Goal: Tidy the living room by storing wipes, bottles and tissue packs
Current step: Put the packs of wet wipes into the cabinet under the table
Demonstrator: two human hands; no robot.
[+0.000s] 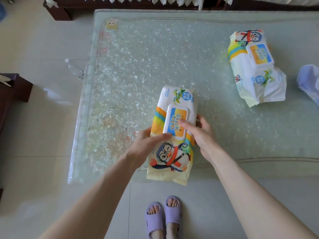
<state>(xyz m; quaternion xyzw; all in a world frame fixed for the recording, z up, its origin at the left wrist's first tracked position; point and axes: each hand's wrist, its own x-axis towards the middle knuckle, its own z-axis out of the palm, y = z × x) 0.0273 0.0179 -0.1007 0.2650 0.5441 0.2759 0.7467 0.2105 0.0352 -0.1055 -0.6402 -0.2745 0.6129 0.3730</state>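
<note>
Head view: left grip (146, 146) and right grip (200, 133) are both clamped round a soft white-and-yellow plastic baby-wipes pack with a penguin print (172, 158), thumbs on top, its near end hanging past the frosted glass tabletop (138, 75). Likely risks: the limp pack sags and slips, or the right thumb pops the white flip lid (175, 116). Count: two wipes packs, the second pack (255, 66) lying well beyond the right grip; one clear plastic bottle (75, 68) on the floor (34, 126), far left of the left grip.

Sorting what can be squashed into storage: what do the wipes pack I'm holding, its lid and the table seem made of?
Held wipes pack: soft plastic film, glossy, printed, crimped at its ends. Flip lid: stiff white plastic, likely, with a moulded rim. Table top: apparently textured glass, translucent and glinting.
</note>
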